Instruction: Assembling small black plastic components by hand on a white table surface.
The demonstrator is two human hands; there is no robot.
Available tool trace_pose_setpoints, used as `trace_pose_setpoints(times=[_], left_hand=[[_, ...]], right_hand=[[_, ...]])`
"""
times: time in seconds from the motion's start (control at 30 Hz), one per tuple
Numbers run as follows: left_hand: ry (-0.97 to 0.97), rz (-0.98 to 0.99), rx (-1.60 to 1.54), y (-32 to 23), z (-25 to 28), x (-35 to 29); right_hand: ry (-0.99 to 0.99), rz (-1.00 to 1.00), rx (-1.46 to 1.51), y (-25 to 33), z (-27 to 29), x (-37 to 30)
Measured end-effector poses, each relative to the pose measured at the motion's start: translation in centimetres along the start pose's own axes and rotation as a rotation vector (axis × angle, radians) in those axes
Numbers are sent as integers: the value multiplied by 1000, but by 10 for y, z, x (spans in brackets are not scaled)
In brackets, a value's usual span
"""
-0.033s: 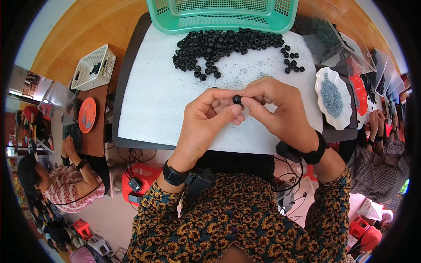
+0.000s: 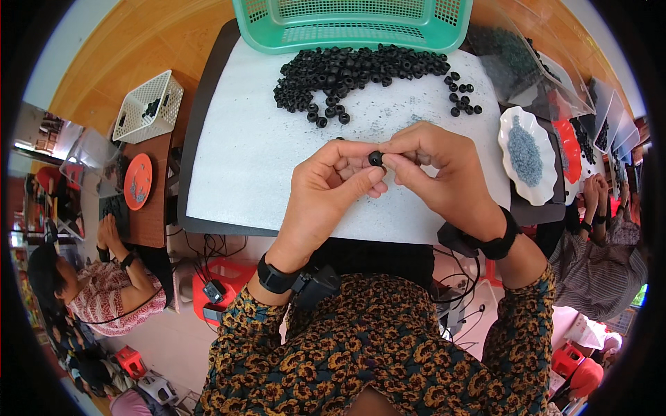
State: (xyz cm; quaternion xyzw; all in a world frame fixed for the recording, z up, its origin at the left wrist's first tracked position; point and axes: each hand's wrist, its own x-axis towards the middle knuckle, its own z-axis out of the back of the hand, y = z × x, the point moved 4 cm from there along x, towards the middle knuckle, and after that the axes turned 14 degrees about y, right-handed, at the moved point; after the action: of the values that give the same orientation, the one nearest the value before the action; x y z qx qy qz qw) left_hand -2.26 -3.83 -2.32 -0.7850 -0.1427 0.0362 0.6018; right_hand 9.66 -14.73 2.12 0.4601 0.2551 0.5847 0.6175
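Black round piece (image 2: pixel 375 159): located over the near-centre of the white sheet (image 2: pixel 243 139), raised between both hands. I see the left hand (image 2: pixel 329 180) pinching it between thumb and index finger, the other fingers curled beneath. On the right hand (image 2: pixel 440 166), thumb and index finger stand narrow at the piece's right side; I cannot tell whether they grip anything. Each wrist carries a black band. Beyond the hands, on the sheet's far part, I note a pile of similar black pieces (image 2: pixel 347 73), with a small loose cluster (image 2: pixel 463 97) to its right. Far side: green basket (image 2: pixel 274 43). Right side: white scalloped dish (image 2: pixel 548 187) containing small grey-blue bits (image 2: pixel 525 156). Left, on a separate brown table (image 2: pixel 151 225): orange plate (image 2: pixel 139 166), white basket (image 2: pixel 163 126). One co-worker (image 2: pixel 114 298) sits at left, another (image 2: pixel 596 270) at right.
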Motion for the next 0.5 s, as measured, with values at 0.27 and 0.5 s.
trace_pose_setpoints(times=[0.27, 0.5], left_hand=[[83, -59, 123, -8, -1, -2], [176, -497, 475, -22, -7, 6]], right_hand=[[210, -396, 723, -20, 10, -4], [508, -440, 1191, -24, -4, -14]])
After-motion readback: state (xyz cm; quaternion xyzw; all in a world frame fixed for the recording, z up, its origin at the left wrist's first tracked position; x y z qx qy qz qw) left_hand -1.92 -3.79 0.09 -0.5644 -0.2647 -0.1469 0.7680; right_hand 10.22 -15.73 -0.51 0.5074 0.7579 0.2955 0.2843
